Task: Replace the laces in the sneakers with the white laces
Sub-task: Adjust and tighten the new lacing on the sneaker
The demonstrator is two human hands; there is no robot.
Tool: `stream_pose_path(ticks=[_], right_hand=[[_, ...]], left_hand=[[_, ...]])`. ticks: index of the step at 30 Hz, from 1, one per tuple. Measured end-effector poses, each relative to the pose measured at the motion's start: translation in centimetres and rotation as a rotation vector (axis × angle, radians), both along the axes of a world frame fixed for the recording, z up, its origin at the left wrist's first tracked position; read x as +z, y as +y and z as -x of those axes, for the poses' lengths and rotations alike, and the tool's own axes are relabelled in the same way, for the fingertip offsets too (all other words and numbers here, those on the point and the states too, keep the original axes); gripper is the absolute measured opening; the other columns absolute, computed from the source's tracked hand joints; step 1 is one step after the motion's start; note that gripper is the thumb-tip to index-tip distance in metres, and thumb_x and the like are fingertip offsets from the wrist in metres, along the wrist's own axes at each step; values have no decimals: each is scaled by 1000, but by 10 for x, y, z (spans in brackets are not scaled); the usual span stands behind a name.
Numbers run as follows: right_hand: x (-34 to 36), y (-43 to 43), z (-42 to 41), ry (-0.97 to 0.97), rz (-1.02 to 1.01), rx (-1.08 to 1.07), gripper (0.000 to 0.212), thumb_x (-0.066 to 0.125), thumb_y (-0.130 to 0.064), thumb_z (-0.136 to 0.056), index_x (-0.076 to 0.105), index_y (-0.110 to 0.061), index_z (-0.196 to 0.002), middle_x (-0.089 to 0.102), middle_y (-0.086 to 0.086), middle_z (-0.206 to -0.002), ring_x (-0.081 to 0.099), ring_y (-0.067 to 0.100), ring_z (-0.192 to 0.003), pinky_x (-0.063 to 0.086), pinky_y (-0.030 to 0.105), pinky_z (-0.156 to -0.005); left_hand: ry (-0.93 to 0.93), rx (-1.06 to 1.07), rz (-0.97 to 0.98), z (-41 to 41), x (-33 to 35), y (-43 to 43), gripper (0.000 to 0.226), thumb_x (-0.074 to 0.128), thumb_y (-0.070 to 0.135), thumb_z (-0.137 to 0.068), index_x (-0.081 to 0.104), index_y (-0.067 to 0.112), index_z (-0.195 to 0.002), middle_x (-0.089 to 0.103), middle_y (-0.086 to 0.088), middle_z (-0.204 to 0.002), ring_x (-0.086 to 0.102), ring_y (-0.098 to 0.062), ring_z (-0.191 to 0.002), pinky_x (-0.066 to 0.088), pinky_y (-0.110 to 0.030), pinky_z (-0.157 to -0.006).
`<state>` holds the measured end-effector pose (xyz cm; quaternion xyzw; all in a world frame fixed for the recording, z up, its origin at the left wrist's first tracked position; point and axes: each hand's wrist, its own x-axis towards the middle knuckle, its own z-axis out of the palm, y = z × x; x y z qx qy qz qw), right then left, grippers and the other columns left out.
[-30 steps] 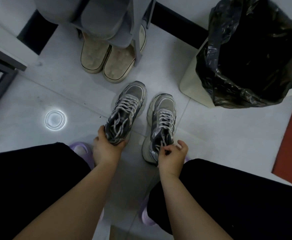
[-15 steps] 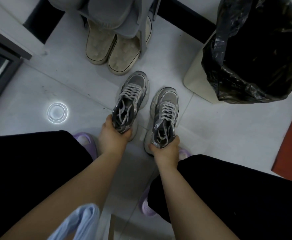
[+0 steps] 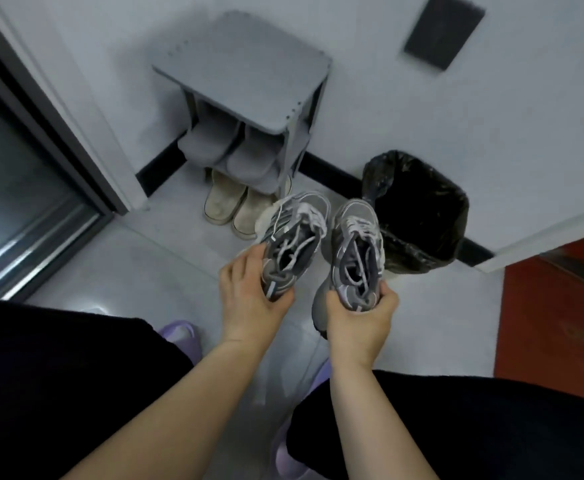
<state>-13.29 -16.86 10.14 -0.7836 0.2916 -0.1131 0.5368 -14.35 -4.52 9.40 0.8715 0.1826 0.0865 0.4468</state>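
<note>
Two grey sneakers with pale laces are held up off the floor, toes pointing away from me. My left hand [image 3: 249,296] grips the heel of the left sneaker [image 3: 292,240], which tilts to the left. My right hand [image 3: 360,318] grips the heel of the right sneaker [image 3: 356,252], which hangs nearly straight. The laces lie loose over both tongues. No separate white laces are in view.
A grey shoe rack [image 3: 249,84] stands against the wall ahead, with grey slippers [image 3: 228,152] inside and beige slippers [image 3: 235,206] under it. A bin with a black bag [image 3: 418,209] is just right of the sneakers. A dark door frame [image 3: 41,133] runs along the left.
Both sneakers have been lifted off the floor by their heels. My head has risen, so the whole shoe rack and more wall now show.
</note>
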Motion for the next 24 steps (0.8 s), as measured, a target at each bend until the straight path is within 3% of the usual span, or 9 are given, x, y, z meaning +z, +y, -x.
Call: stream_pose_path(ticks=[4, 7, 10, 13, 15, 19, 21, 24], right_hand=[[64, 18, -4, -281, -90, 23, 67, 72, -25, -55, 44, -25, -116, 60, 1, -116, 62, 9, -97, 52, 21, -81], [107, 35, -16, -404, -173, 84, 61, 75, -18, -59, 44, -23, -111, 58, 3, -116, 62, 8, -97, 49, 12, -75], [133, 51, -43, -425, -229, 159, 55, 79, -14, -64, 44, -24, -105, 60, 2, -107, 63, 7, -90, 47, 9, -71], [140, 69, -78, -391, -207, 225, 51, 79, -13, -64, 48, -16, -105, 61, -1, -99, 61, 4, -82, 45, 7, -68], [135, 82, -105, -359, -202, 251, 47, 78, -12, -64, 48, -16, -101, 60, -3, -93, 59, 4, -77, 43, 5, -63], [119, 109, -165, -297, -223, 224, 44, 76, -18, -64, 47, -16, -98, 60, -2, -91, 60, 13, -79, 46, 20, -67], [111, 123, -195, -290, -226, 211, 46, 76, -21, -63, 46, -17, -98, 61, 2, -96, 60, 16, -84, 45, 21, -66], [103, 144, -232, -294, -214, 226, 52, 73, -30, -56, 44, -19, -98, 59, 4, -102, 59, 21, -94, 49, 27, -70]], left_hand=[[-240, 60, 69, 0, 64, 10, 71, 77, 22, -68, 44, 17, -131, 48, -5, -124, 37, -24, -116, 28, -29, -100], [-378, 106, 89, -15, 108, 31, 66, 76, 21, -69, 46, 18, -127, 46, 5, -117, 37, -16, -113, 30, -27, -98], [-403, 154, 121, -52, 139, 67, 60, 75, 27, -69, 47, 20, -122, 49, 1, -117, 42, -18, -112, 34, -25, -94], [-390, 212, 119, -100, 150, 108, 53, 70, 38, -66, 48, 25, -112, 55, -3, -113, 49, -26, -109, 44, -41, -94], [-359, 251, 99, -128, 146, 132, 54, 69, 39, -66, 47, 24, -113, 54, -4, -115, 49, -27, -111, 44, -44, -94], [-353, 335, 165, -176, 121, 157, 57, 68, 41, -64, 47, 25, -115, 53, -1, -117, 48, -27, -112, 45, -44, -94], [-352, 350, 182, -198, 108, 158, 56, 68, 42, -63, 48, 26, -113, 55, 0, -115, 49, -27, -110, 46, -44, -92], [-372, 315, 176, -221, 95, 154, 49, 70, 40, -63, 47, 39, -107, 56, 5, -108, 51, -26, -107, 47, -43, -91]])
